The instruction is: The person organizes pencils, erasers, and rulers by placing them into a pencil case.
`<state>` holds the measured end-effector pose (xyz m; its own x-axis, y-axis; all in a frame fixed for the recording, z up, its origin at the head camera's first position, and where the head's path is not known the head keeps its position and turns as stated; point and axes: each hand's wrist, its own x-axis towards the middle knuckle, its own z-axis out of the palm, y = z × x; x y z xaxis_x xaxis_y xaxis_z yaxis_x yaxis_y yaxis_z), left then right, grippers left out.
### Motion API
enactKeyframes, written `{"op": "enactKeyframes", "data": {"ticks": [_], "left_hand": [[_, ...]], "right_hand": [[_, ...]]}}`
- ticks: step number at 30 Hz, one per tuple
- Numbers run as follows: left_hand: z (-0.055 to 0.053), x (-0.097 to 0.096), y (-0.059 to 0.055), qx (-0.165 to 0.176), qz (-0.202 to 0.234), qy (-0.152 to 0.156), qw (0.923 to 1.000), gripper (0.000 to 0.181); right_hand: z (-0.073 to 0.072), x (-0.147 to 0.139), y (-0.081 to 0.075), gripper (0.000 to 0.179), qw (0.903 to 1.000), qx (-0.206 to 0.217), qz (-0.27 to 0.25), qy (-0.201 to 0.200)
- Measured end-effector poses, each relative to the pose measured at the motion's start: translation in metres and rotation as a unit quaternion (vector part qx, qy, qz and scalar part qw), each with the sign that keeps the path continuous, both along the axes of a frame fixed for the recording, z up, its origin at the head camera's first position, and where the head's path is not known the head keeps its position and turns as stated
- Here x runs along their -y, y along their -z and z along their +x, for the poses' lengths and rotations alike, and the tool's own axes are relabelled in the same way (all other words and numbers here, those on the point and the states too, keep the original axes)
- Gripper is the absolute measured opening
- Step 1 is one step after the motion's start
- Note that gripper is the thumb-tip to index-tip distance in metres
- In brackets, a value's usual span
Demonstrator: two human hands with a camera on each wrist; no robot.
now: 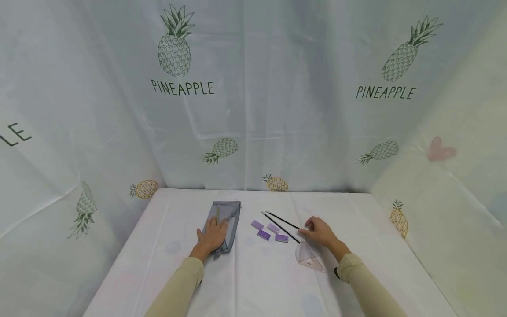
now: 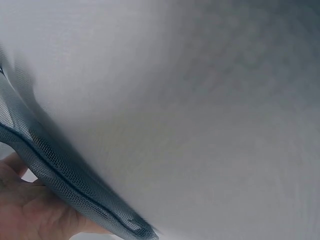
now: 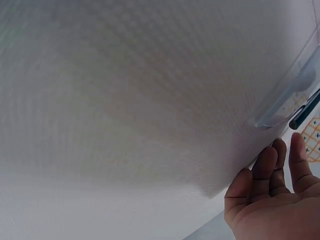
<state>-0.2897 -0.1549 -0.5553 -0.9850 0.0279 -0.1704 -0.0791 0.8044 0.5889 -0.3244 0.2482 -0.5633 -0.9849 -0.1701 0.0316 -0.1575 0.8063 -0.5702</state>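
Observation:
A grey-blue mesh zip pouch (image 1: 233, 211) lies at the left of the table, with a yellowish pencil (image 1: 218, 212) showing at it. My left hand (image 1: 214, 235) rests on the pouch with its fingers spread; the left wrist view shows the mesh edge (image 2: 75, 187) beside that hand (image 2: 35, 212). Two thin black pencils (image 1: 283, 227) lie slanted in the middle. At the near end of the upper one is my right hand (image 1: 320, 233). In the right wrist view its fingers (image 3: 264, 167) are loosely bent, and a dark pencil end (image 3: 296, 123) appears just beyond the fingertips.
Several small purple blocks (image 1: 264, 235), perhaps erasers, lie between the pouch and the pencils. A clear protractor (image 1: 304, 252) and a set square (image 1: 310, 263) overlap in front of my right hand. Pineapple-print curtains (image 1: 277, 110) hang around the white table (image 1: 269, 290).

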Motion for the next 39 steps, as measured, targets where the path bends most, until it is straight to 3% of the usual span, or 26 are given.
{"op": "enactKeyframes", "data": {"ticks": [6, 15, 39], "left_hand": [[-0.0007, 0.0005, 0.0012, 0.002, 0.002, 0.000, 1.0000, 0.059], [-0.0031, 0.0001, 0.0006, 0.004, -0.001, -0.003, 1.0000, 0.059], [-0.0018, -0.0001, 0.0002, 0.004, 0.009, -0.007, 0.9999, 0.059]], "right_hand": [[-0.0008, 0.0018, -0.0032, 0.032, 0.9998, 0.019, -0.001, -0.003], [-0.0039, 0.0031, -0.0011, 0.026, 0.9998, 0.018, 0.010, -0.008], [-0.0040, -0.0046, 0.0014, 0.009, 0.9995, -0.001, -0.019, -0.026]]}}
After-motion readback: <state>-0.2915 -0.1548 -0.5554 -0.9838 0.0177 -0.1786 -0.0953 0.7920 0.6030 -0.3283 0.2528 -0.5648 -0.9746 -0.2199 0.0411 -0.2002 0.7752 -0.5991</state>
